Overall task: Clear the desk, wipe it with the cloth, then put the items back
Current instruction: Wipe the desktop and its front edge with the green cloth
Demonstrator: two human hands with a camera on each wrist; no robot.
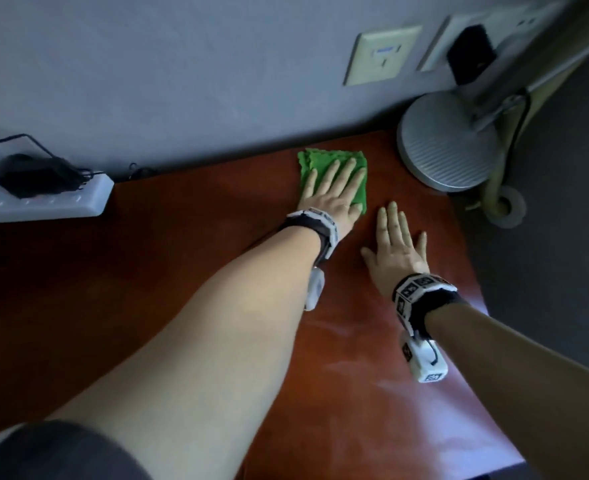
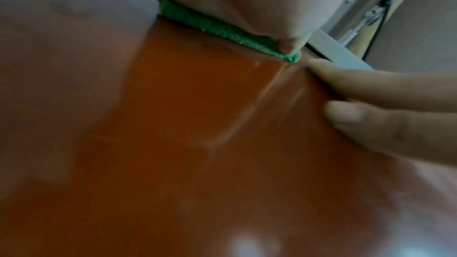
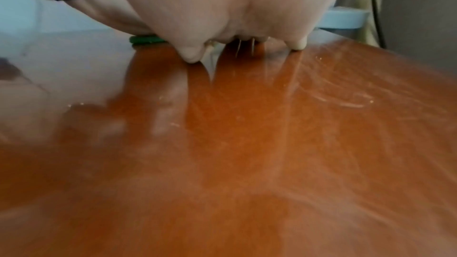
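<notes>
A folded green cloth (image 1: 315, 156) lies on the reddish-brown desk (image 1: 182, 244) near the back wall. My left hand (image 1: 334, 190) presses flat on it with straight, spread fingers. My right hand (image 1: 395, 244) rests flat on the bare desk just right of the cloth, fingers straight. In the left wrist view the cloth's edge (image 2: 222, 28) shows under the palm, with the right hand's fingers (image 2: 371, 89) beside it. The right wrist view shows the right hand's fingertips (image 3: 299, 46) on the desk (image 3: 247, 144) and a sliver of cloth (image 3: 146, 41).
A round grey lamp base (image 1: 448, 150) stands at the desk's back right corner, close to the cloth. A white power strip (image 1: 43, 202) with a black plug and cable sits at the back left. Wall sockets (image 1: 381, 53) are behind. The desk's right edge (image 1: 473, 271) drops to dark floor.
</notes>
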